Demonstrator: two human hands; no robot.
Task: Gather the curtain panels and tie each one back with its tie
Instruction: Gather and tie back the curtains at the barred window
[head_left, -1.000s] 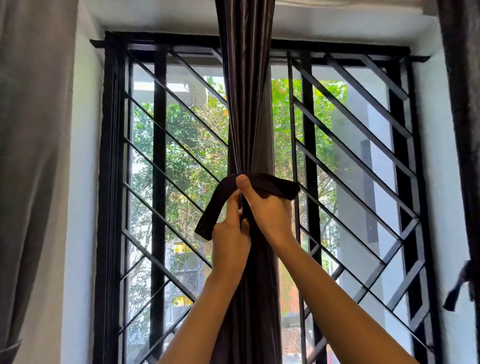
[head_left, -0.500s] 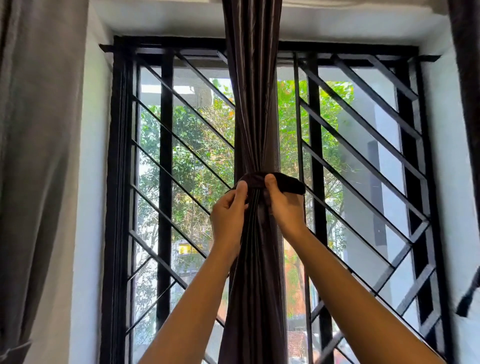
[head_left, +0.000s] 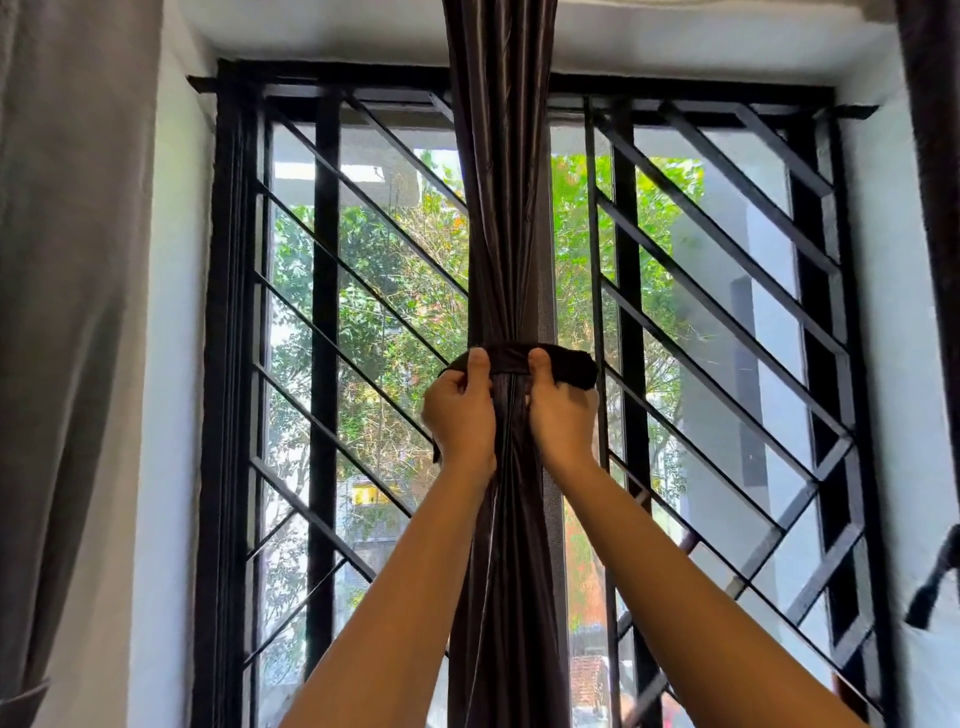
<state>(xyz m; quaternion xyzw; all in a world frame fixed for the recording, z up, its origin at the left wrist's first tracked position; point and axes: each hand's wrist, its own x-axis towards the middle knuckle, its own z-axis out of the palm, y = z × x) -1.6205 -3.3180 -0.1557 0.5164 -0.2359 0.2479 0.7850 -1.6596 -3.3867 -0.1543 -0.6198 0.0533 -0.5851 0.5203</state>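
**A:** Both hands are up at the window and both are on the tie (head_left: 511, 359). It runs as a dark band across the gathered curtain (head_left: 501, 234), right between the two thumbs.

**B:** Take the left hand (head_left: 460, 410) first. What have we got?

**A:** Fingers curled in, thumb pressed up over the band's left edge. It grips that end of the tie, and a dark tail pokes out just below the knuckles on the outer side.

**B:** And the right hand (head_left: 561, 410)?

**A:** A mirror of it. The thumb is up on the band and the fingers are clenched round the other end. That end sticks out as a flat dark flap just past the knuckles, off to the right.

**B:** Where's the curtain in all this?

**A:** It's bunched into one narrow column hanging straight down between the two palms, and it's tightest where the band crosses it at thumb-tip level. Above the thumbs it spreads a little wider. Below the wrists it drops away between the forearms.

**B:** Is there a knot?

**A:** Can't tell, the fingers hide where the ends meet.

**B:** What's behind the fingers?

**A:** Black window bars (head_left: 727, 312), some upright and some slanted, with green trees (head_left: 374, 291) beyond them. Far out past the left hand a grey curtain (head_left: 67, 312) hangs by the white wall (head_left: 171, 364). Far past the right hand there's a dark curtain (head_left: 937, 182) at the edge, and a dark strip (head_left: 932, 592) dangles beside it, well below wrist level.
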